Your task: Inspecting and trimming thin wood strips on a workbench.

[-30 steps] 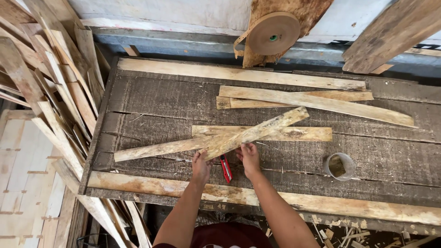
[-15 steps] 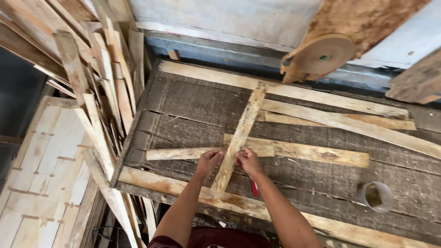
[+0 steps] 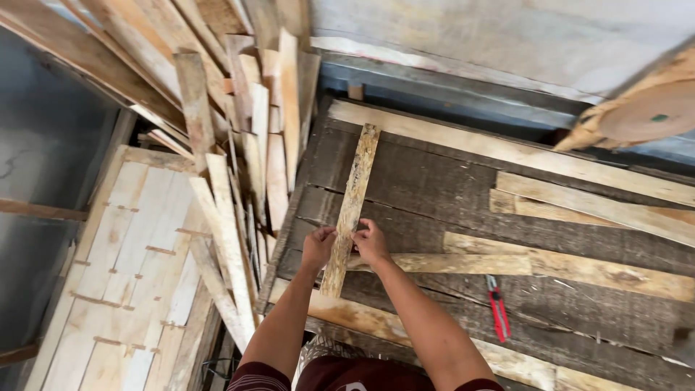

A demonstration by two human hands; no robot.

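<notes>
A long thin wooden slat [image 3: 352,201] lies nearly upright on the dark worn workbench [image 3: 434,195], near its left edge. My left hand [image 3: 317,246] grips the slat's left side close to its near end. My right hand [image 3: 371,242] holds its right side at the same height. A second slat [image 3: 463,263] lies crosswise under the near end, running to the right. Red-handled pliers [image 3: 497,307] rest on the bench to the right of my right forearm.
More slats [image 3: 594,206] lie across the right half of the bench. A pile of loose slats [image 3: 246,145] leans at the left. Nailed slat panels [image 3: 123,275] lie lower left. A tape roll [image 3: 648,112] hangs on wood at upper right.
Both hands have swung the slat from a slant across the bench to nearly upright and shifted it towards the bench's left edge. The view has turned left; the pliers now lie uncovered.
</notes>
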